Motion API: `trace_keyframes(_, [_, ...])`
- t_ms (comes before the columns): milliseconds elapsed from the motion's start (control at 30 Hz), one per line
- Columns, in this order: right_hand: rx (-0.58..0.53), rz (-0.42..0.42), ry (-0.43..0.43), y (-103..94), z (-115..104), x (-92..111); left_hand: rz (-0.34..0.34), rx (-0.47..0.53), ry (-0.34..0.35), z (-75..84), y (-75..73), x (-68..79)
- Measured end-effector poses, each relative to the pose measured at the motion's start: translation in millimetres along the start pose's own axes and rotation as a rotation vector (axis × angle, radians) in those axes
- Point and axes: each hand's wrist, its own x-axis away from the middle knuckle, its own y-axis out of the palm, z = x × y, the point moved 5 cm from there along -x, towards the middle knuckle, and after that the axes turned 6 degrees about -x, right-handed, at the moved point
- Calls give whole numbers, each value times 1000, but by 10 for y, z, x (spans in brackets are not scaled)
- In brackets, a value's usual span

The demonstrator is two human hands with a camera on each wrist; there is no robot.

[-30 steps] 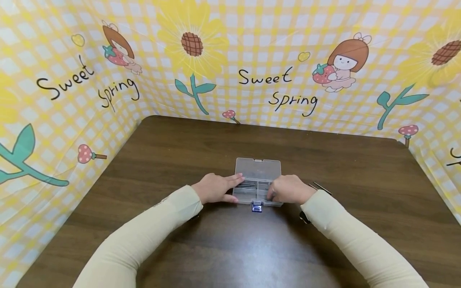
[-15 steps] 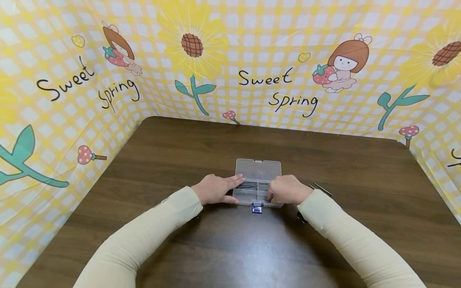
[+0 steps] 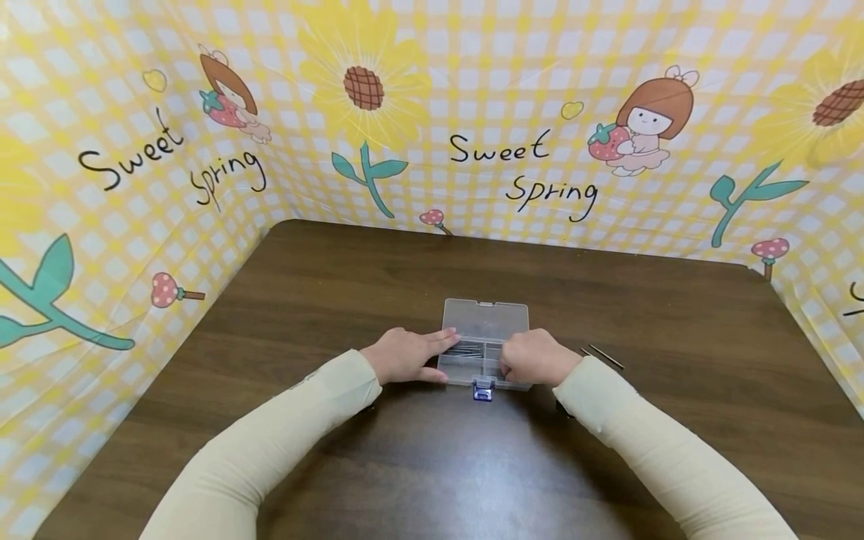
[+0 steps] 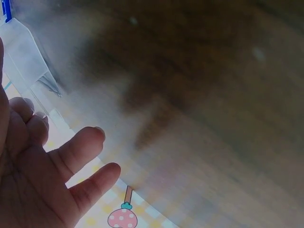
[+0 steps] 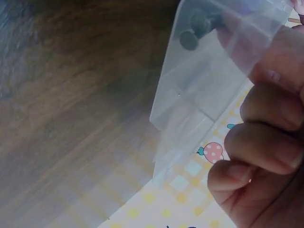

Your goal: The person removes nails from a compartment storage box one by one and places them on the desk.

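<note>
Clear compartment box (image 3: 461,371) sits at 12 on the table (image 3: 337,262), long axis 9-to-3, lid (image 3: 486,319) folded back toward 12, latch (image 3: 482,392) at 6. Right hand (image 3: 536,357) is nearer the working spot: curled fingers dip in at 4; can't tell if they pinch anything. Left hand (image 3: 403,355) at 9, digits spread, just touches that edge. Loose metal rods (image 3: 606,356) at 3, past right hand.

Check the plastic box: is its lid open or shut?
Open: in the head view, the lid is folded back beyond the plastic box, leaving compartments uncovered.
</note>
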Motion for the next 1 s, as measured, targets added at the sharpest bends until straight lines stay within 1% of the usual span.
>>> trace_keyframes(133, [-21, -31, -6, 11, -7, 10, 2, -1, 0, 10, 6, -3])
trace_keyframes(367, [-46, -59, -25, 20, 8, 12, 9, -8, 3, 7, 13, -10])
trace_keyframes(600, [-132, -95, -27, -14, 83, -1, -9, -20, -19, -5, 8, -16])
trace_keyframes(700, [-165, -95, -9, -57, 118, 0, -20, -31, -30, -11, 15, -14])
trace_keyframes(900, [-281, -81, 42, -169, 190, 48, -28, -49, -35, -16, 32, -3])
trace_keyframes(1000, [-286, -78, 67, -209, 243, 90, -31, -50, -34, -9, 31, 1])
